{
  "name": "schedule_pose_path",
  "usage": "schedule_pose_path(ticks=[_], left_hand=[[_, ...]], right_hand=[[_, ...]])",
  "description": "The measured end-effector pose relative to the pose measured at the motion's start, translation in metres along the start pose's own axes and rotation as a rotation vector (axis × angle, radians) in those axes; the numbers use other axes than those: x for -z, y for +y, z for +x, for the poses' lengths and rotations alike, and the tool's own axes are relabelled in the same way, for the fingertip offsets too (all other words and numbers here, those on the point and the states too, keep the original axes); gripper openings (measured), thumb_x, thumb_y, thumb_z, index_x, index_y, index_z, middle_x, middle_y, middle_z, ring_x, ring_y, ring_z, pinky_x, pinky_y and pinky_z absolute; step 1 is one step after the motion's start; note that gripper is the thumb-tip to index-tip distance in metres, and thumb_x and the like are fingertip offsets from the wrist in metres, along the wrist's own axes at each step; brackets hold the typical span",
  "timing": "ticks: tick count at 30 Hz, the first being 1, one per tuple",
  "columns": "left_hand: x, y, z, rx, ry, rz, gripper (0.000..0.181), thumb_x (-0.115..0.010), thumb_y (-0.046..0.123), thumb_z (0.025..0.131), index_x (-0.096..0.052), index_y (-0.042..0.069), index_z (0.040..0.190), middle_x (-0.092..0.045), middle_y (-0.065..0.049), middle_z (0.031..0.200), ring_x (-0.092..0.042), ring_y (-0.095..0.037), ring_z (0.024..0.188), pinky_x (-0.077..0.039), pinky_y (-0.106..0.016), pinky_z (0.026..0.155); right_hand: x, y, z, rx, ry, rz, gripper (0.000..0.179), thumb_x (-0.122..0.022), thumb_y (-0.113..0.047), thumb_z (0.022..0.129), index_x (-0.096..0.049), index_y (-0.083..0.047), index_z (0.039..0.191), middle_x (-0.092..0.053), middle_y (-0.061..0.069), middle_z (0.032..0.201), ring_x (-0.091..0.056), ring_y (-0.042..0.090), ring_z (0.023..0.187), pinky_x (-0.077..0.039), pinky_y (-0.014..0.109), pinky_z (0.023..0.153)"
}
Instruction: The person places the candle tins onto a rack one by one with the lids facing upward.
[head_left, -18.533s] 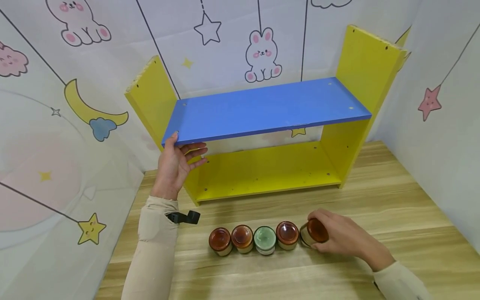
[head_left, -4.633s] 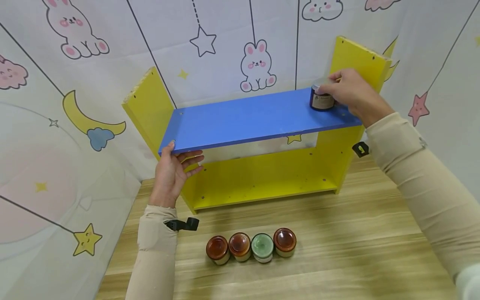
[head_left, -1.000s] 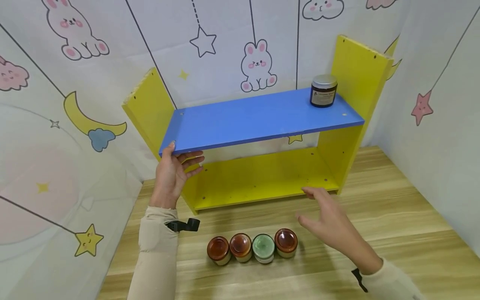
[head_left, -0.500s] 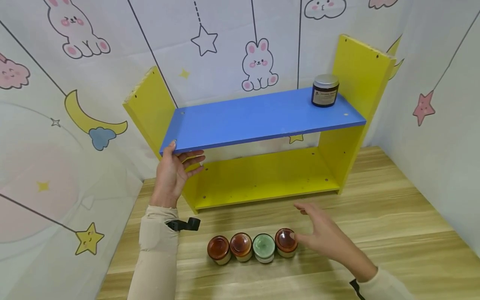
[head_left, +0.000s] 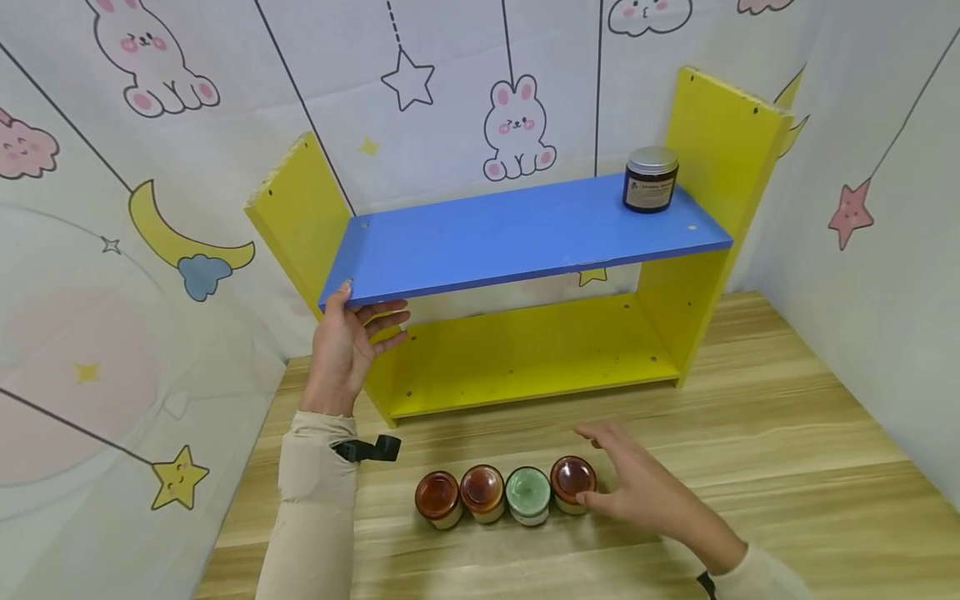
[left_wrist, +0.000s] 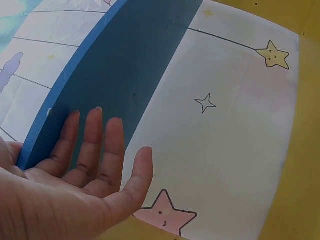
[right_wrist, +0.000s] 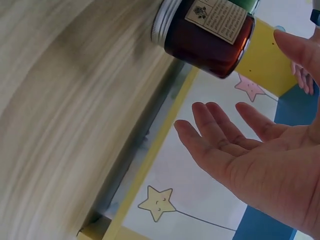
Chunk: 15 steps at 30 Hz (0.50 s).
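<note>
My left hand holds the left front corner of a blue shelf board, thumb on top and fingers underneath. In the left wrist view, the fingers spread below the board. My right hand is beside the rightmost amber jar, thumb and fingers apart. The right wrist view shows a gap between that jar and the hand. The jar stands upside down on its silver lid. Left of it stand a green jar and two more amber jars, one in the middle, one leftmost.
A dark jar with a silver lid stands upright at the right end of the blue board. The yellow frame has a bottom shelf and two side panels on the wooden table. A patterned cloth hangs behind.
The right hand set a jar upright on the blue board, let go and came down to the rightmost jar in the row. The left hand has stayed on the board.
</note>
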<state>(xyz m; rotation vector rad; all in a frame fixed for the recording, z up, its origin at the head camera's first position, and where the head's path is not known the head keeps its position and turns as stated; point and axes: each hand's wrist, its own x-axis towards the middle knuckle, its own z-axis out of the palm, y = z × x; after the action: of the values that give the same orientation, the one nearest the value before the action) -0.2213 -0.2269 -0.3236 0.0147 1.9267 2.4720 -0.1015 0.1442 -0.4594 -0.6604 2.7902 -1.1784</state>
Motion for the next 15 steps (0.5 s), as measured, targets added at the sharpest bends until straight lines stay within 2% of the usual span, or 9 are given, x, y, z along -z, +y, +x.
schedule_pose_path(ticks=[8,15], left_hand=[[0.001,-0.001,0.000,-0.005,-0.002,0.009,0.064,-0.031,0.053,0.108,-0.024,0.015,0.159,-0.069,-0.006,0.115,-0.065,-0.027,0.112,-0.041,-0.055,0.109],[0.000,-0.001,0.000,-0.013,-0.003,0.014,0.064,-0.030,0.053,0.108,-0.024,0.015,0.159,-0.069,-0.006,0.114,-0.065,-0.026,0.111,-0.039,-0.057,0.110]], right_hand=[[-0.008,0.004,-0.001,-0.029,-0.034,0.005,0.082,-0.089,-0.022,0.075,-0.050,-0.006,0.145,-0.055,0.010,0.140,-0.057,0.035,0.124,-0.048,0.057,0.101],[-0.016,0.014,0.000,-0.013,-0.051,0.015,0.085,-0.090,-0.025,0.074,-0.049,-0.006,0.146,-0.056,0.012,0.138,-0.058,0.036,0.124,-0.048,0.060,0.099]])
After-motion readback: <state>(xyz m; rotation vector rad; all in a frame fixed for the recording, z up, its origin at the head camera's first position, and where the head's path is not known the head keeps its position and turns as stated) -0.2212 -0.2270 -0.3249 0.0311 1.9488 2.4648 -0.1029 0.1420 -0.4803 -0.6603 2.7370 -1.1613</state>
